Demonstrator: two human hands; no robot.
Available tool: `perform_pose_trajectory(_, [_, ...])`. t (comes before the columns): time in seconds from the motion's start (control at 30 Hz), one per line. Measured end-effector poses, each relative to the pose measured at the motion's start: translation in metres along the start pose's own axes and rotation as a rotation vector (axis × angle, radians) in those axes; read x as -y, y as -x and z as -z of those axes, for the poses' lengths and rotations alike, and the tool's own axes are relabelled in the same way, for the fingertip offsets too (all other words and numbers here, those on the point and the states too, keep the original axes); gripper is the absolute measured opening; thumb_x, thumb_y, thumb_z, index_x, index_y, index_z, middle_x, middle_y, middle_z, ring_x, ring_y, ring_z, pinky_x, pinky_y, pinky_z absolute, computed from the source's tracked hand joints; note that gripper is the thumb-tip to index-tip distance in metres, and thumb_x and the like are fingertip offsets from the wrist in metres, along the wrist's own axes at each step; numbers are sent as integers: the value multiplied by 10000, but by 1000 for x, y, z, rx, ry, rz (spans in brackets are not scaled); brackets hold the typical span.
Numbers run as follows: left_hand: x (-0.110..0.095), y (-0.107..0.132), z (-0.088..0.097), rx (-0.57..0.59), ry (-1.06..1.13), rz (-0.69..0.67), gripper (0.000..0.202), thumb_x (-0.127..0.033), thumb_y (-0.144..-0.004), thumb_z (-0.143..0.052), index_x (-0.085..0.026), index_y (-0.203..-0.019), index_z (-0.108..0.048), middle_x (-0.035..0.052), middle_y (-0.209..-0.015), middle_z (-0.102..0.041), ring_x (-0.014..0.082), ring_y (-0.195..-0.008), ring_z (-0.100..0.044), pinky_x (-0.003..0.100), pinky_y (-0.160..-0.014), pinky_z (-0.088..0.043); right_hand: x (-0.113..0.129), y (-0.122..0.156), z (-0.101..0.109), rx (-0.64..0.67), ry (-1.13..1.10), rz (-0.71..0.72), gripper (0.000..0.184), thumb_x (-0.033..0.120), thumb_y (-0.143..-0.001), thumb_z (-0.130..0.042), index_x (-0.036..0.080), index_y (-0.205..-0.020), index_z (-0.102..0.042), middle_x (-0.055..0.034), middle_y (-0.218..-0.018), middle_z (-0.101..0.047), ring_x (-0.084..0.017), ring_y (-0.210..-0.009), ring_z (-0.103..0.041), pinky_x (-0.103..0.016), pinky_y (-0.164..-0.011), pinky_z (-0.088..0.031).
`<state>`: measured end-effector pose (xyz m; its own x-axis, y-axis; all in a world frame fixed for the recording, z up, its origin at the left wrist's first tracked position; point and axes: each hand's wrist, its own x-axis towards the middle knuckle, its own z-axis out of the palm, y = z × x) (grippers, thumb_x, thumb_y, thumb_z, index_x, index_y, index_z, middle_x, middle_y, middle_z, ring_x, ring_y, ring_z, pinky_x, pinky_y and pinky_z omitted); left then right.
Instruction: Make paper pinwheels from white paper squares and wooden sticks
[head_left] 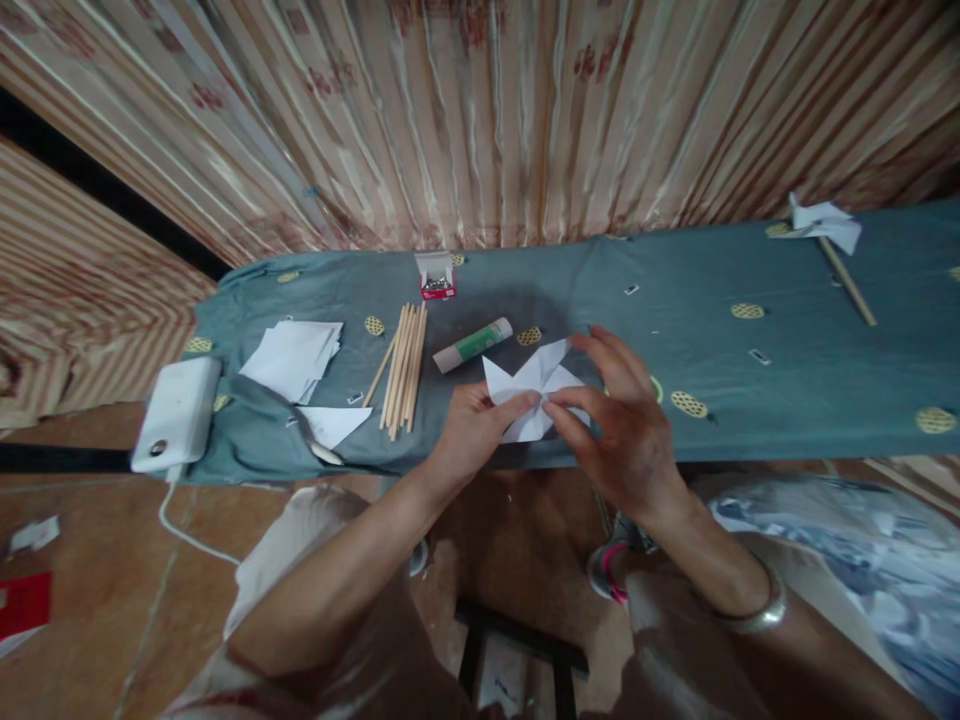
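A white paper pinwheel (529, 376) with folded, pointed blades is held over the front edge of the cloth-covered table. My left hand (476, 425) grips it from the left, the thumb pressed at its centre. From the right, my right hand (622, 425) pinches near the centre with thumb and a finger, other fingers by the right blades. Whether a pin is in that pinch I cannot tell. Just behind the pinwheel lies a glue stick (474, 345) with a green label. Further back stands a small open red box (437, 277) of shiny metal pieces.
Several wooden sticks (405, 370) lie left of the glue stick. Beyond them are stacked white paper (292, 358), a folded paper piece (337, 425) and a white power bank (177, 412) with a cable. A pinwheel on a stick (847, 280) rests at the far right. A curtain (487, 130) hangs behind.
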<state>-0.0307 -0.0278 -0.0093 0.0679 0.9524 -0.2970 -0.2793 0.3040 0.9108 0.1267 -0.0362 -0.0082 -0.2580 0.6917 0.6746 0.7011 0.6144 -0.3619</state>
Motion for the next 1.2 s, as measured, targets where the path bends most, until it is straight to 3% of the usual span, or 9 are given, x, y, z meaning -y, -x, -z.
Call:
perform_pose_trajectory(0.2, [0,1,1,11,-32,1,230,-329,-590,-819,-144,-707,-750,13,-712,-722,122,-620,-600,244,-635,-456,-1,1,-2,15,15,-30,99,215,-872,-618,169,-789,-645,-133,-1325,-572,-327,-1326,-456,-522,-1071,-428])
perform_pose_trajectory(0.5, [2,1,1,15,-33,-20,225,-308,-579,-827,-154,-726,-756,14,-745,-734,128,-645,-618,247,-659,-473,0,0,-1,42,-17,-89,123,240,-884,-597,197,-786,-658,-83,-1350,-566,-308,-1332,-448,-523,-1083,-414])
perform_pose_trajectory(1.2, [6,-2,2,-13,-173,-111,121,-264,-603,-773,-160,-655,-738,1,-642,-693,121,-575,-573,227,-561,-448,1,2,-4,59,-24,-105,110,222,-868,-604,217,-769,-651,-56,-1322,-587,-292,-1314,-470,-492,-1081,-424])
